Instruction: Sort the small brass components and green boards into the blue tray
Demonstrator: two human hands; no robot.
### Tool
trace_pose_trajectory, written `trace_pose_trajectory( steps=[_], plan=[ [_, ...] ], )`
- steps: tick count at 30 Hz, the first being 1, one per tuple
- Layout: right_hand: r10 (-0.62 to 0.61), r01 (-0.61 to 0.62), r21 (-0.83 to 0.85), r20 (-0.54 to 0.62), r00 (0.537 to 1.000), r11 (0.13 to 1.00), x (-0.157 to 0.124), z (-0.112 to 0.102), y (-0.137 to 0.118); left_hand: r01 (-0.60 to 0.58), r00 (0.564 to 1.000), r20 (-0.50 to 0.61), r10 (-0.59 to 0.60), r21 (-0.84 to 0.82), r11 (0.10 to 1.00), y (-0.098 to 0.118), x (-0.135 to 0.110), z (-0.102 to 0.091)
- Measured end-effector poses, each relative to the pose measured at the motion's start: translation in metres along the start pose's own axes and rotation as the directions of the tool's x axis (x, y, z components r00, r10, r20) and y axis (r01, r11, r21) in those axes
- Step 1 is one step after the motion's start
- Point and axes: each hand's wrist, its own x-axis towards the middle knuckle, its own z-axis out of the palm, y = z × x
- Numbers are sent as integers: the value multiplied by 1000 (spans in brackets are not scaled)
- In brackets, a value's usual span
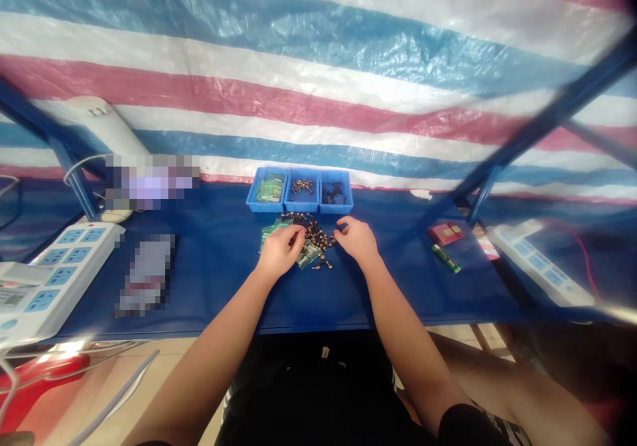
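Note:
A loose heap of small brass-and-black metal parts [316, 233] lies mid-table, mixed with small green-and-clear packets [309, 255]. My left hand [282, 250] rests over the heap's left side, partly covering more green packets [267, 230]. Its fingertips are pressed together at the parts; whatever they pinch is hidden. At the heap's right edge is my right hand [357, 239], fingers curled with the tips by the small parts. What it grips is too small to name. Behind the heap stand three joined blue bins: green packets in the left bin [265, 208], brass-coloured parts in the middle bin [301, 208], dark pieces in the right bin [336, 208].
On the blue table [318, 310], a red box [446, 233] and a green packet [446, 259] lie to the right. White power strips [82, 273] sit at both sides. A blurred-out flat item [148, 273] lies left. Striped sheeting [318, 101] hangs behind, between blue frame bars [542, 121].

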Motion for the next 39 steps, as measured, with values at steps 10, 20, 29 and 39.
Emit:
trace_pose_trajectory(
  steps=[10,20,29,39],
  plan=[
    [-137,131,194,19,990,972,-4,10,-8,-22,1000,-9,22,-10,1000,1,0,1],
    [-152,2,802,111,982,597,-6,19,-27,-178,983,18,180,-69,982,8,2,-2],
    [-241,-2,853,149,959,521,-8,24,-30,-166,985,-58,164,-41,985,5,1,2],
    [-305,174,685,73,950,707,-10,17,-29,-146,987,-64,146,0,989,-2,3,2]
  ],
)
